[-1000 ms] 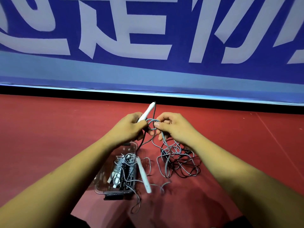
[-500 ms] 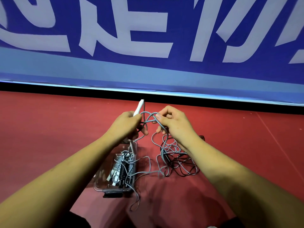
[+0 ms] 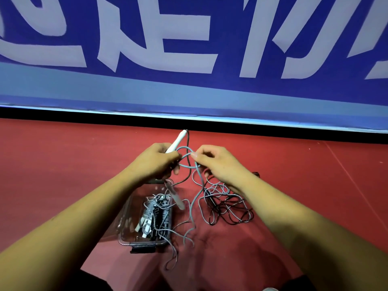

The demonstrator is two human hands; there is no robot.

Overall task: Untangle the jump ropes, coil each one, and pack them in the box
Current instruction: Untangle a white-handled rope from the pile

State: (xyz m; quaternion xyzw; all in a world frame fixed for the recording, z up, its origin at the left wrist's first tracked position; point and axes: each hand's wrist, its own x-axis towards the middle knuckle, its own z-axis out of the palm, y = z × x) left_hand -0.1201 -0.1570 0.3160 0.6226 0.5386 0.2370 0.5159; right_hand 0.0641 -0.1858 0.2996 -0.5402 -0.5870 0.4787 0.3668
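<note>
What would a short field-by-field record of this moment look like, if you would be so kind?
left hand: grips a white handle, tip pointing up and away
right hand: pinches a loop of grey rope beside that handle
second handle: below the left hand, over the box's far corner, blurred
box: clear, on the red floor, holds coiled ropes
tangle: grey and black rope, loose on the floor right of the box
task state: untangling not yet finished
</note>
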